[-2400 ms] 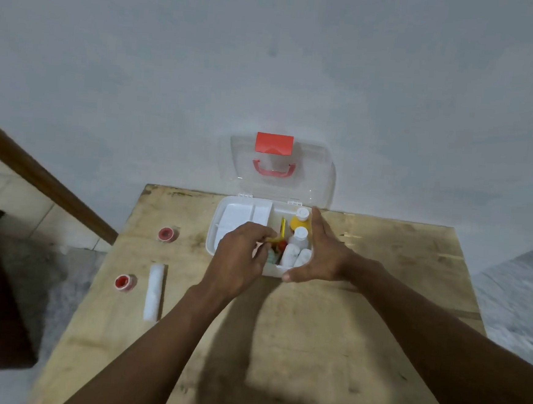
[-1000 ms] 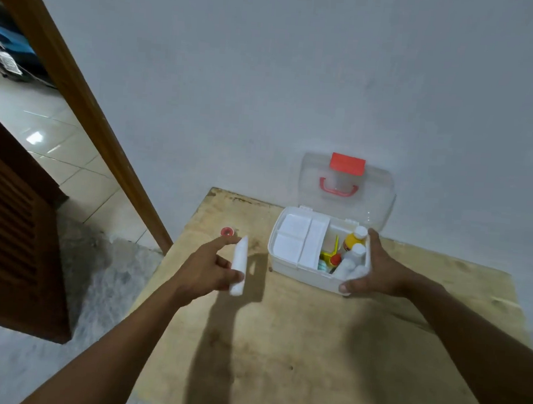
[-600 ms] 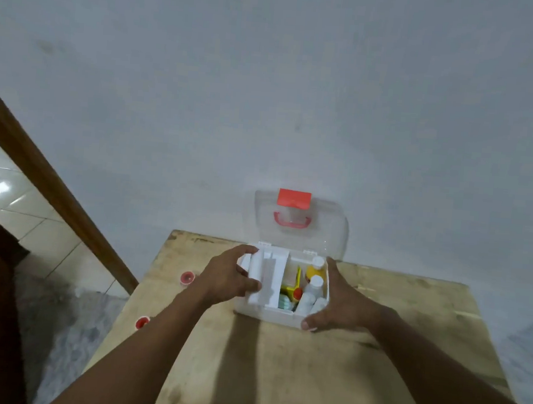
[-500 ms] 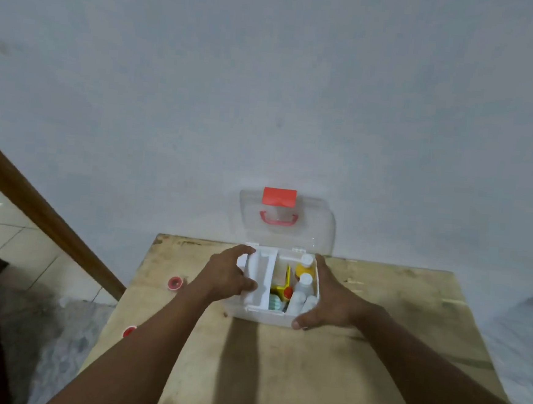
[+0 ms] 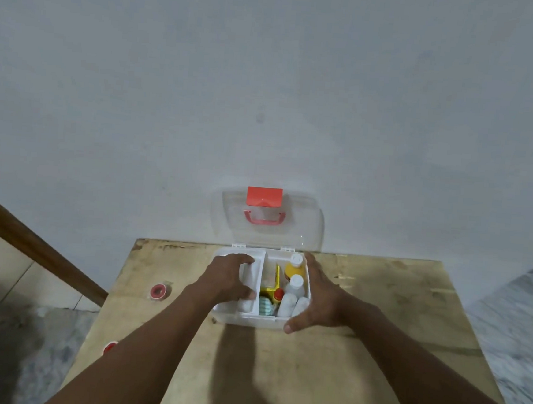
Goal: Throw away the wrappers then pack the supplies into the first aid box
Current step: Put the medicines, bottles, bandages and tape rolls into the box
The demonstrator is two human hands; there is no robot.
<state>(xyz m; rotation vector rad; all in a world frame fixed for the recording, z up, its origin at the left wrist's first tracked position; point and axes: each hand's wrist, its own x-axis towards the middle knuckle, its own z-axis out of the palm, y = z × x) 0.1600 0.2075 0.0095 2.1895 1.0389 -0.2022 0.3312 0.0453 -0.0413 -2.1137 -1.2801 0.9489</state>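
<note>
The white first aid box (image 5: 243, 319) stands open at the table's back edge, its clear lid (image 5: 306, 229) with a red latch leaning on the wall. My left hand (image 5: 228, 281) reaches into the left compartment, fingers curled around a white bandage roll (image 5: 250, 278) lying front to back. My right hand (image 5: 318, 298) grips the box's right wall. The right compartment holds a yellow bottle (image 5: 295, 268), a white bottle (image 5: 295, 283), white rolls (image 5: 287, 304) and a yellow item (image 5: 269, 289). Two red tape rolls lie on the table to the left, one (image 5: 158, 290) farther back, one (image 5: 109, 346) near my forearm.
The wooden table (image 5: 378, 306) butts against a white wall. A brown wooden door frame (image 5: 32, 244) runs diagonally at the left, with tiled floor beyond it. The floor drops away past the table's left and right edges.
My left hand picked up the white bandage roll from the table's left side and carried it into the box's left compartment. My right hand stayed on the box's right wall.
</note>
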